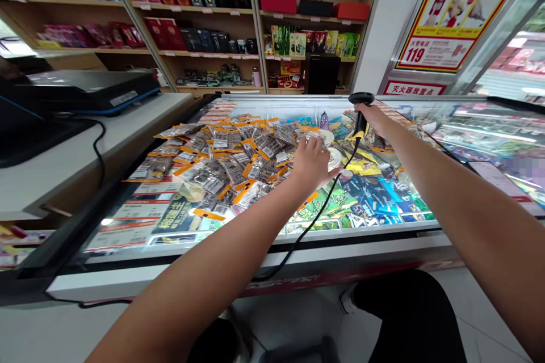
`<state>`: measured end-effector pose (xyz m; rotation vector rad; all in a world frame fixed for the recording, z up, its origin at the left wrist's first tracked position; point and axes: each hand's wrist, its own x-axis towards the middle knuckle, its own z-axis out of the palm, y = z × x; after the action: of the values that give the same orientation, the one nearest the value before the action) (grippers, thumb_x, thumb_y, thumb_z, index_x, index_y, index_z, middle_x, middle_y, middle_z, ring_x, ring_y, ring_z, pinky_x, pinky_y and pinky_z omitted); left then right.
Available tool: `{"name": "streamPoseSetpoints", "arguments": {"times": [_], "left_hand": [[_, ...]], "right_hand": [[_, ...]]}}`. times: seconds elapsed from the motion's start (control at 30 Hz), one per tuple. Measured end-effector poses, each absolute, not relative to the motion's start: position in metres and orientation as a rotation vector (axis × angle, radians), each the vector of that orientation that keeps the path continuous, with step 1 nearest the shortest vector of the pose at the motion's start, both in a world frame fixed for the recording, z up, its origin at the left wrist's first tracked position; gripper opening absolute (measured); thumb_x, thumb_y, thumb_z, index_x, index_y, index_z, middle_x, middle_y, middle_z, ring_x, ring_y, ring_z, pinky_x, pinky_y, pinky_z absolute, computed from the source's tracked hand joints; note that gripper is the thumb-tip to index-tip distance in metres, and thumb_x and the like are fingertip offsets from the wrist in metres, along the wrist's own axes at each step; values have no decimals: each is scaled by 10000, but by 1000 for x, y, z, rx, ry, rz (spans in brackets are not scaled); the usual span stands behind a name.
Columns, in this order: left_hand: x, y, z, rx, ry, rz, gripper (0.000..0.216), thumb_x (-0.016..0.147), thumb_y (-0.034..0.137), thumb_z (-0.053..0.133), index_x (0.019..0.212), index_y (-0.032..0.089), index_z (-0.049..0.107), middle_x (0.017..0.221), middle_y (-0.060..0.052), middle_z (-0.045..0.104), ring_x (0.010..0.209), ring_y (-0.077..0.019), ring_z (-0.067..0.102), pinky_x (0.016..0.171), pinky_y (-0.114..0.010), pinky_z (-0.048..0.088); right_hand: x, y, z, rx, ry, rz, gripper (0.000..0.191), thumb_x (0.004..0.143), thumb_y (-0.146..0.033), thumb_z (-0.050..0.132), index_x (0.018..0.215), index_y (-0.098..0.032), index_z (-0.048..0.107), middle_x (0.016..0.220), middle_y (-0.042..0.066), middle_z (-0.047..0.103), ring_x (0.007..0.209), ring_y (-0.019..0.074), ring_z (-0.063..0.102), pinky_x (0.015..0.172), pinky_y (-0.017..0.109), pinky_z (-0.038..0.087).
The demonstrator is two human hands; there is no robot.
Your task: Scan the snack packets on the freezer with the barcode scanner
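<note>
My right hand (374,116) is closed around the handle of a black barcode scanner (361,119), held upright with its head on top. A black cable (317,215) runs from the scanner down over the front edge of the glass top. My left hand (312,161) rests on the right side of a heap of small clear snack packets (232,156) with orange edges. Its fingers are apart and slightly bent over the packets, and the thumb points out to the right. Whether the fingertips press on one packet is hard to see.
The heap lies on a glass-topped freezer (170,235) with colourful packs showing inside. A white counter (38,167) with a dark device (97,91) stands to the left. Behind are shelves (204,10) of boxes and bottles. A phone-like screen (502,181) lies at the right.
</note>
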<state>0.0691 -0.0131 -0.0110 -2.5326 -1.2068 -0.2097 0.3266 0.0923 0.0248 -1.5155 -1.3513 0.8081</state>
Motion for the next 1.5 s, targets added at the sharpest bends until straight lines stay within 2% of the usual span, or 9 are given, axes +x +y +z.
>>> {"name": "streamPoseSetpoints", "arguments": {"times": [0.17, 0.4, 0.57, 0.67, 0.73, 0.83, 0.97, 1.1, 1.5], "left_hand": [[63, -9, -11, -2453, -1190, -236, 670, 988, 621, 351, 1265, 125, 706, 1512, -181, 499, 1384, -371, 409, 1191, -532, 240], [61, -12, -11, -2475, -1022, -357, 516, 1018, 400, 397, 1416, 118, 565, 1476, -182, 517, 1332, -336, 462, 1189, -498, 242], [64, -16, -11, -2602, -943, -341, 540, 1036, 466, 378, 1528, 255, 447, 1567, -104, 462, 1413, -319, 422, 1201, -501, 228], [64, -16, -12, -2679, -839, -300, 526, 1036, 462, 398, 1524, 273, 454, 1634, -77, 387, 1443, -303, 404, 1207, -500, 233], [63, -16, -11, -2736, -741, -272, 516, 1041, 451, 398, 1513, 258, 470, 1657, -64, 353, 1478, -275, 371, 1219, -470, 231], [62, -19, -8, -2831, -654, -230, 524, 1052, 467, 368, 1544, 298, 434, 1671, -40, 332, 1514, -238, 334, 1222, -430, 240], [64, -24, -5, -2889, -685, -164, 579, 1040, 576, 317, 1560, 342, 420, 1683, -56, 300, 1537, -266, 304, 1219, -462, 244], [67, -27, -6, -2876, -720, -159, 615, 1029, 612, 306, 1562, 330, 423, 1684, -68, 297, 1543, -267, 293, 1226, -454, 231], [70, -32, -11, -2832, -747, -215, 625, 1014, 646, 325, 1535, 329, 460, 1669, -91, 326, 1504, -308, 357, 1198, -486, 274]], "right_hand": [[325, 102, 22, -1679, -1431, 750, 279, 765, -486, 687, 853, -237, 597, 669, 36, 575, 702, 239, 547, 649, 369, 460], [321, 52, 28, -1707, -1618, 772, 258, 778, -466, 709, 796, -215, 652, 680, 95, 657, 629, 243, 592, 584, 377, 472], [296, -24, 23, -1394, -1372, 1320, 341, 814, -481, 695, 1046, -239, 629, 850, 113, 731, 837, 317, 696, 684, 434, 572], [291, -61, 15, -1246, -1216, 1401, 382, 842, -472, 676, 1145, -263, 571, 953, 100, 729, 879, 314, 707, 692, 441, 587], [296, -80, 9, -1227, -1130, 1325, 332, 858, -446, 655, 1119, -263, 562, 973, 86, 721, 847, 289, 711, 687, 414, 587], [311, -102, 0, -1262, -1056, 1272, 264, 878, -440, 620, 1048, -246, 566, 840, 52, 687, 667, 232, 675, 600, 357, 554], [323, -127, -4, -1380, -1205, 1300, 257, 889, -481, 619, 950, -236, 571, 628, -5, 575, 450, 170, 535, 424, 291, 405], [321, -139, -4, -1406, -1331, 1285, 262, 876, -466, 652, 834, -223, 566, 603, -3, 560, 425, 159, 520, 414, 293, 394], [323, -140, -9, -1348, -1271, 1336, 257, 869, -435, 651, 756, -213, 588, 587, 2, 549, 427, 141, 486, 417, 283, 406]]}}
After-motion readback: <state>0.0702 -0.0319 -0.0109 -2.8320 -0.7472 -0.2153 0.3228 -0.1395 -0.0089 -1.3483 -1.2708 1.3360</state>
